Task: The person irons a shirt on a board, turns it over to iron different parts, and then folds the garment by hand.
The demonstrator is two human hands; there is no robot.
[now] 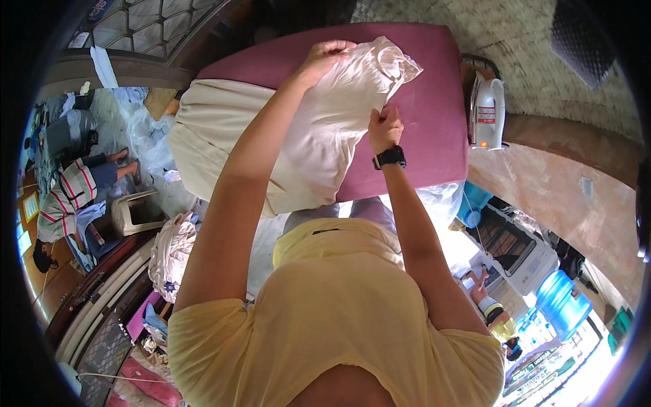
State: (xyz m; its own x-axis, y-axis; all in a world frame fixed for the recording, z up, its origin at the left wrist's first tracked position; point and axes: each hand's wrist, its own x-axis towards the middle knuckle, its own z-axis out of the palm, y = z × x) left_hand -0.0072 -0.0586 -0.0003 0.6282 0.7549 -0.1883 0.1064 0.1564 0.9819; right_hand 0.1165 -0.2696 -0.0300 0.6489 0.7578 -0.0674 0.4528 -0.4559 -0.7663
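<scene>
A cream garment (339, 102), wrinkled and with a gathered opening at its far right end, lies spread over a maroon padded ironing surface (427, 81). My left hand (327, 61) reaches to its far edge, fingers and thumb closed on the cloth there. Nearer and to the right, my right hand (386, 129) is closed in a pinch at the garment's right edge, a dark watch on the wrist. The garment's near left part drapes over the left side of the padding. Upright beyond the right edge stands a white iron (486, 112) with a small orange light.
A metal lattice (146, 27) borders the far left. On the left floor are clear plastic wrapping (146, 129), a beige stool (137, 211) and a heap of pale cloth (173, 251). Another person (74, 190) sits there. A blue water jug (563, 304) stands at right.
</scene>
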